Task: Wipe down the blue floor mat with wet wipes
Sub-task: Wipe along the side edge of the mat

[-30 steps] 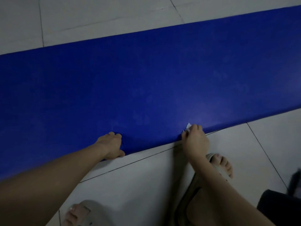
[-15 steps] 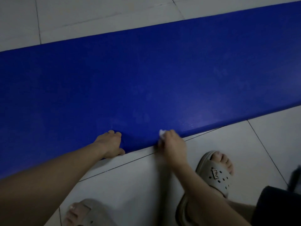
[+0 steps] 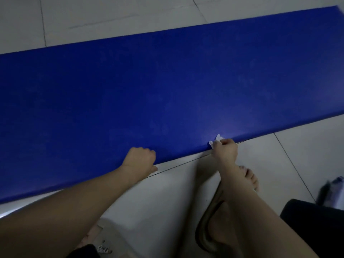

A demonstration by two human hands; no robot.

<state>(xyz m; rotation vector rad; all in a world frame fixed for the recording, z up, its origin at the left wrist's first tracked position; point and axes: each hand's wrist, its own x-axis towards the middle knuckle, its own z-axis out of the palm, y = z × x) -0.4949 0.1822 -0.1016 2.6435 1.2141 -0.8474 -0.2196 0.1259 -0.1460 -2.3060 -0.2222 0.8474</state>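
Note:
A long blue floor mat point(image 3: 167, 86) lies across the tiled floor, running from lower left to upper right. My left hand point(image 3: 140, 160) grips the mat's near edge, fingers curled over the top and thumb at the floor side. A small crumpled white wet wipe point(image 3: 216, 140) is pinched in my right hand point(image 3: 226, 149), which presses it against the same near edge, a little to the right of the left hand.
Pale floor tiles point(image 3: 307, 151) with dark grout lines surround the mat. My feet in beige sandals point(image 3: 210, 231) rest on the tiles just below the hands. A dark blurred object point(image 3: 333, 190) lies at the right edge.
My right hand slid left along the mat's near edge with the wipe, then back to the right. The left hand kept its hold on the edge. The view shifted slightly.

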